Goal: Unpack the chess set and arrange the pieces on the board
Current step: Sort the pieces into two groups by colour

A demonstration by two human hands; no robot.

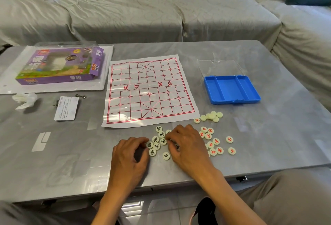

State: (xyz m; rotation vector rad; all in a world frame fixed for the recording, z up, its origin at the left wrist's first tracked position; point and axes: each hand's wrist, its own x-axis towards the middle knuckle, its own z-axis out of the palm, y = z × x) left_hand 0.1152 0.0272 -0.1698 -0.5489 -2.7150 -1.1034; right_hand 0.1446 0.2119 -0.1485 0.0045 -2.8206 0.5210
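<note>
Nearest the camera, both hands work low on the grey worktop (53, 153), just short of the board's near edge, which suggests the pieces are being sorted before any go on the grid. The left hand (129, 155) has its fingers curled, their tips touching the edge of the black-lettered pieces (157, 142), seemingly nudging one into the cluster; whether it actually pinches one I cannot tell. The right hand (186, 144) lies arched over the same cluster with fingers bent down onto the discs, covering a few, so what it grips is hidden. Just to its right the red-lettered pieces (215, 144) lie loosely apart from the black ones, a split by colour that looks deliberate. A little farther off, a small heap of face-down pieces (212, 116) sits near the board's right corner, probably waiting to be turned over. The paper board (150, 90) is spread flat in the middle of the worktop and bears no pieces yet. To its right rests the emptied blue tray (231, 88) with its clear lid (220, 66) behind it; to the left lie a leaflet (67, 108) and crumpled tissue (25, 99), then the purple box (59, 67), set aside out of the way.
</note>
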